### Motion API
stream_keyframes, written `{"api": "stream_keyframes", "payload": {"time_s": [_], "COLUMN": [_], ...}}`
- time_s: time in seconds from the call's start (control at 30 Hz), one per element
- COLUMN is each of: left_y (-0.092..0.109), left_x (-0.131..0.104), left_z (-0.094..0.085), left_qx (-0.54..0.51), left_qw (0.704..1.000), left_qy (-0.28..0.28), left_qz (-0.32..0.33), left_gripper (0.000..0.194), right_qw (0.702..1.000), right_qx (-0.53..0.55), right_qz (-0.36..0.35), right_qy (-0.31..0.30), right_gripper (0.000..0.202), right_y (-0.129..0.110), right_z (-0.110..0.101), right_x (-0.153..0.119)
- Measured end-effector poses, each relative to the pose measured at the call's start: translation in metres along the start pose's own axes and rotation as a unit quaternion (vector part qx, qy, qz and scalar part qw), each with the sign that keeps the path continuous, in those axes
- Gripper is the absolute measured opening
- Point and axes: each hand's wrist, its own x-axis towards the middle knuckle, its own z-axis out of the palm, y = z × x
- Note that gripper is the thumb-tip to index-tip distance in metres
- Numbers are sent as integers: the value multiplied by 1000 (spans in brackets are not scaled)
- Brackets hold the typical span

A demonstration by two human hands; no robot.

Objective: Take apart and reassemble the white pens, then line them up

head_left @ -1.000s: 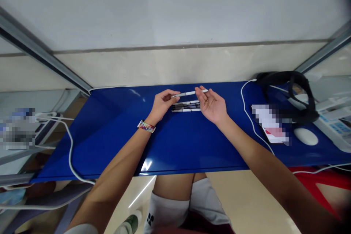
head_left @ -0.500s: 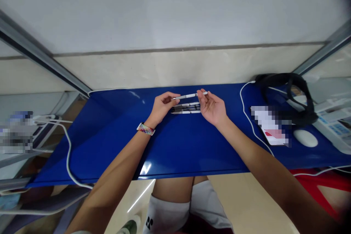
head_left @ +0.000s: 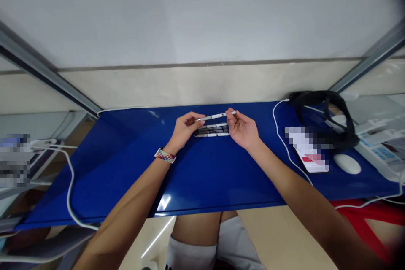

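Between my two hands a white and grey pen [head_left: 217, 116] is held nearly level, its right end slightly higher. My left hand [head_left: 185, 129] pinches its grey tip end between thumb and fingers. At the other end, the fingers of my right hand [head_left: 243, 128] close on the pen, palm turned up. Just below it, several pens [head_left: 213, 134] lie side by side in a row on the blue tabletop [head_left: 202, 177], some white, some dark. My right hand covers part of their right ends, and my left hand is close to their left ends.
To the right lie a phone [head_left: 308, 152] with a blurred screen, a white computer mouse [head_left: 347, 163] and a black headset strap [head_left: 343, 122]. A white cable [head_left: 278, 135] runs beside them. Another cable [head_left: 70, 185] hangs over the left edge. A wall [head_left: 202, 84] stands behind the table.
The view has shifted a little, so the table sits lower in the picture. Both hands keep their grip on the pen; the row of pens stays in place.
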Motion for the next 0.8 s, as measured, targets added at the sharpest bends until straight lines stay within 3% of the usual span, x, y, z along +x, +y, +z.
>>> {"api": "stream_keyframes", "payload": {"time_s": [0.33,0.57,0.8], "left_y": [3,0,2], "left_x": [-1,0,0], "left_z": [4,2,4], "left_qx": [-11,-18,-19], "left_qw": [1000,1000,1000], "left_qy": [-3,-1,-7], "left_qz": [-14,-5,-10], "left_gripper": [36,33,33], "right_qw": [1000,999,1000], "right_qx": [10,-9,15], "right_qz": [-6,-10,-2], "right_qy": [16,-29,-11], "right_gripper": [29,22,25], "right_y": [1,1,-1], "right_z": [1,-3,-1], "right_x": [0,1,-1]}}
